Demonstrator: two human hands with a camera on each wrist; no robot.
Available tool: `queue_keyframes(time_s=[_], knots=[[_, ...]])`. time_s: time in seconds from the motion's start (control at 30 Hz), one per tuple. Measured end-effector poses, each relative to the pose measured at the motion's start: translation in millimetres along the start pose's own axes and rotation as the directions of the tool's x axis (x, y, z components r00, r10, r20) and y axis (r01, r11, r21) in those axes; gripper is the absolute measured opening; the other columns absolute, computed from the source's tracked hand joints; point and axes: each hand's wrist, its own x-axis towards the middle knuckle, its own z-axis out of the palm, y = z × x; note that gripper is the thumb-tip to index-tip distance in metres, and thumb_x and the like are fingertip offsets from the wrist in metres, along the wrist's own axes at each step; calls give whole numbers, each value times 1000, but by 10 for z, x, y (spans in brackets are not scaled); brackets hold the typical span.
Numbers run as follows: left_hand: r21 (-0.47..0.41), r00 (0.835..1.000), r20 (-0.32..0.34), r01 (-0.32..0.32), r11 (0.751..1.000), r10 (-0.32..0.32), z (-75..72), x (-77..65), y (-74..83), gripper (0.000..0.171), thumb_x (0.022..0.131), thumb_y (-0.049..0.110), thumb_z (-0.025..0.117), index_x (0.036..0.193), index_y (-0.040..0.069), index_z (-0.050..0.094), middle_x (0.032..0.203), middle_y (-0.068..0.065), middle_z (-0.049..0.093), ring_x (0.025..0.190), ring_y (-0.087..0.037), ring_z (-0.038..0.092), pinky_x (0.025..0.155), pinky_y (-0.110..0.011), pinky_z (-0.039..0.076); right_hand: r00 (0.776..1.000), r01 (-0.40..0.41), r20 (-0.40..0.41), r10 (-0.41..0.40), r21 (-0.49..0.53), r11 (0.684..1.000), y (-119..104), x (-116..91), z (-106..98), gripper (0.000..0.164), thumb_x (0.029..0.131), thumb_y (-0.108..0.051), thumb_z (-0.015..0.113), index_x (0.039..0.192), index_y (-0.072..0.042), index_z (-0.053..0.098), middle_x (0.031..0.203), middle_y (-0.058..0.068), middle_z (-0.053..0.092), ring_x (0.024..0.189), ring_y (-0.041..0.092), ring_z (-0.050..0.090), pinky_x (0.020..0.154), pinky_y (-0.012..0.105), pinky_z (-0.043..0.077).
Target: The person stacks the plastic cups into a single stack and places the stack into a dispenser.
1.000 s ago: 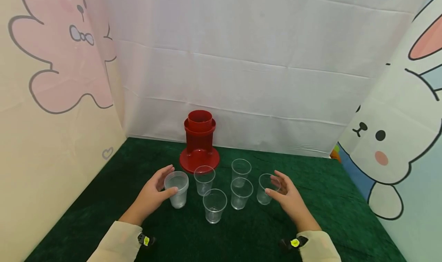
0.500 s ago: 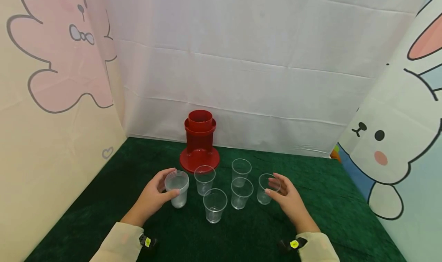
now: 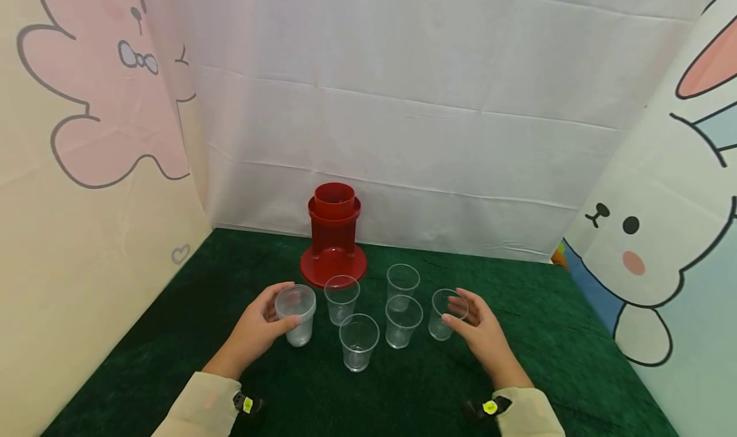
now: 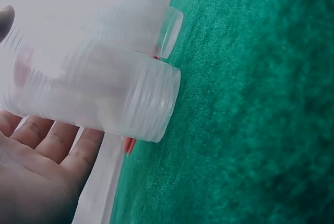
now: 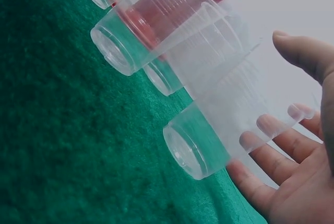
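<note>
the left hand (image 3: 257,328) grasps the nested stack of clear plastic cups (image 3: 296,315); the right hand's (image 3: 480,332) grip is released around a single clear plastic cup (image 3: 442,315), and should clench gently to avoid crushing it.

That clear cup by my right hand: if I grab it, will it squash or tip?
The clear cup looks thin-walled and empty, so probably very light and easily squashed. It stands upright on soft green felt, taller than its narrow base, so a sideways nudge from the right hand would likely tip it.

Clear cups (image 3: 357,341), red stand (image 3: 333,235), seemingly green mat (image 3: 403,386).

No legible text or labels
</note>
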Motion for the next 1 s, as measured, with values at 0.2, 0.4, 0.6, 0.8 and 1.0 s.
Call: queue_keyframes(time_s=[0.2,0.4,0.6,0.8,1.0], knots=[[-6,1000,6,11,1000,-11,-9,6,-3,69,95,31,77,153,17,41,150,-16,50,135,-36,52,109,-54,46,1000,3,4,-3,4,1000,-10,-7,-2,75,97,-35,74,156,-12,35,155,16,47,141,33,45,113,61,38],[-15,1000,10,23,1000,-23,-15,4,-1,72,94,31,78,153,16,41,150,-16,51,134,-36,53,108,-53,46,1000,8,1,-8,24,1000,-15,-15,-10,67,100,-26,72,155,-13,37,153,15,50,139,32,49,113,59,40],[-21,999,12,33,999,-33,-24,1,-2,71,94,32,78,153,17,42,150,-15,51,134,-35,53,109,-52,46,1000,16,9,-17,63,998,-28,-27,-27,62,102,-18,68,155,-12,38,153,17,49,138,33,49,114,59,38],[-18,999,11,31,999,-31,-29,-5,8,70,93,33,78,152,18,43,149,-15,52,133,-34,54,109,-52,46,999,34,16,-35,61,998,-56,-31,-35,63,101,-17,69,155,-11,38,153,18,49,138,35,49,113,61,38],[-20,1000,17,10,1000,-10,-33,-10,-8,68,95,32,77,152,17,43,148,-15,52,133,-34,54,109,-52,46,998,59,17,-60,52,997,-91,-40,-53,63,101,-19,69,155,-10,39,151,17,51,137,34,50,113,61,39]])
